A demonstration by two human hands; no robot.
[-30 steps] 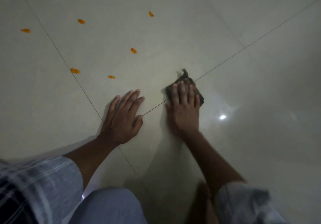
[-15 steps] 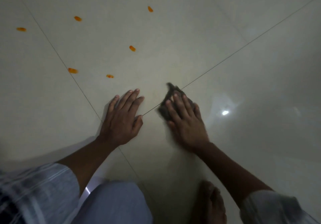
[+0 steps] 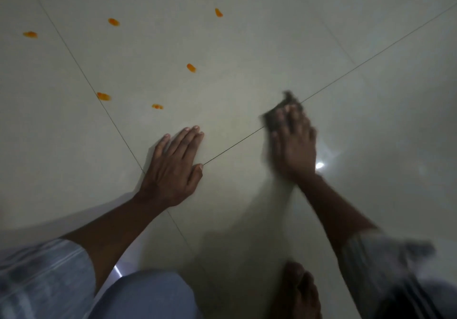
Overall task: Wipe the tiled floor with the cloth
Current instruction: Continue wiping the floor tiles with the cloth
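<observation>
A dark cloth lies on the pale tiled floor, right on a grout line. My right hand presses flat on top of it, fingers spread over the cloth; the hand and cloth are blurred by motion. Only the cloth's far edge and left corner show past my fingertips. My left hand rests palm down on the floor to the left, fingers together, holding nothing, about a hand's width from the cloth.
Several orange smears dot the tiles beyond my left hand, the closest one just ahead of its fingers. My knee and a bare foot are at the bottom. A light reflection glints beside my right wrist.
My right hand swept the cloth left and toward me, then out to the right again along the grout line. My left hand has stayed planted.
</observation>
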